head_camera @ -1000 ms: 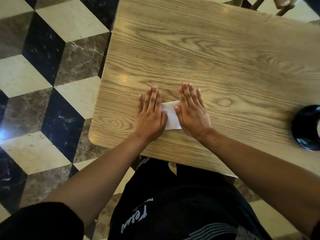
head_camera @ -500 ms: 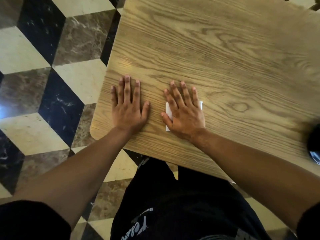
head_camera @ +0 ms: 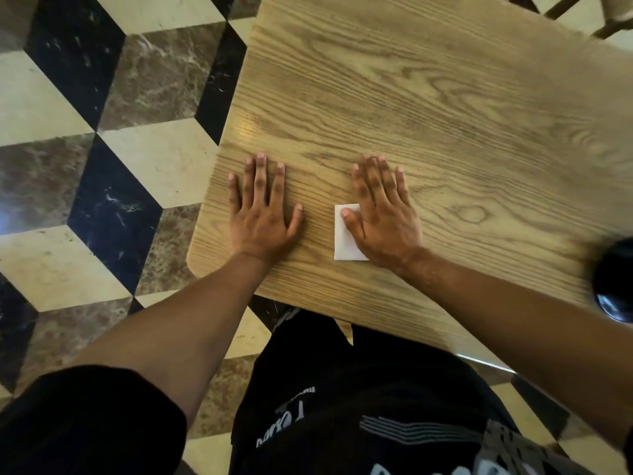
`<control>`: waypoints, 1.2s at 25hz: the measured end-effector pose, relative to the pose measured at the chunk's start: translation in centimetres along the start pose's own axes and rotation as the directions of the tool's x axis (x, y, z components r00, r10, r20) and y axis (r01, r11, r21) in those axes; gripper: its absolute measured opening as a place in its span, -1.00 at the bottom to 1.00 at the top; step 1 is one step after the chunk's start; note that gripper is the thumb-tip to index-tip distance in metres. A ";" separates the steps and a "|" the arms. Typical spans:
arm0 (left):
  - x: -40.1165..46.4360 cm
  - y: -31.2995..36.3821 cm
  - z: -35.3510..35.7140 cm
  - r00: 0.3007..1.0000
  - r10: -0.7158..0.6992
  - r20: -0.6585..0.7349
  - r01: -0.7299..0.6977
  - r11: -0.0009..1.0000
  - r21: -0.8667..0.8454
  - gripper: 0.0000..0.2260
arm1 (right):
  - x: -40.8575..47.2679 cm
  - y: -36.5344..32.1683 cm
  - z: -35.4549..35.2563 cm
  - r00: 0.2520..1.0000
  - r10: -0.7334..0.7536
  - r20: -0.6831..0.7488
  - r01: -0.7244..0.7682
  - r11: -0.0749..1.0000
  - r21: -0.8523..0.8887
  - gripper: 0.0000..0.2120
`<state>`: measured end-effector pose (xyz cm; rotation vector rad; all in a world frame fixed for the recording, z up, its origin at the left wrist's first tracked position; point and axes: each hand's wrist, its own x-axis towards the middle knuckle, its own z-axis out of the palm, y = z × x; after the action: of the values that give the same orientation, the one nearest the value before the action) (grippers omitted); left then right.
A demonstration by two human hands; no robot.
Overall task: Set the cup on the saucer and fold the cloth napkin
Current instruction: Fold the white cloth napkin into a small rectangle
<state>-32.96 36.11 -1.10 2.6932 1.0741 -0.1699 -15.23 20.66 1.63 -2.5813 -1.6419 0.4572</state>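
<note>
A small white folded napkin (head_camera: 344, 243) lies near the front edge of the wooden table (head_camera: 428, 104). My right hand (head_camera: 383, 214) rests flat on it, fingers spread, and covers its right part; only its left strip shows. My left hand (head_camera: 262, 214) lies flat on the bare wood to the left of the napkin, apart from it, fingers spread. A black round object (head_camera: 615, 279), cut off at the right edge of the view, stands on the table; I cannot tell whether it is the saucer or the cup.
The table's left edge and rounded front corner are close to my left hand. Beyond them is a black, cream and brown tiled floor (head_camera: 102, 159). Wooden chair legs (head_camera: 582, 15) show at the top right. My lap is under the front edge.
My left hand has slid left off the napkin onto bare wood. My right hand has stayed on the napkin. The view has shifted, and the black object has moved towards the right edge.
</note>
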 end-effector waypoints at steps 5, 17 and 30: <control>0.0 0.1 0.3 1.000 0.013 -0.026 -0.012 1.000 0.015 -0.28 | 0.3 1.2 1.3 1.000 0.007 0.019 -0.007 1.000 -0.009 -0.27; 0.0 0.2 0.5 0.999 0.010 -0.042 -0.010 1.000 0.012 -0.29 | 1.5 -5.2 0.6 0.998 0.007 -0.056 -0.005 0.999 0.039 -0.33; 0.1 0.3 0.3 0.999 0.003 -0.041 -0.004 1.000 -0.006 -0.30 | -1.0 -2.0 0.0 0.993 0.033 -0.111 -0.026 0.998 0.062 -0.26</control>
<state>-32.67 35.87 -1.39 2.7039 1.0794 -0.1117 -17.41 20.65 2.26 -2.5402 -1.5321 0.3506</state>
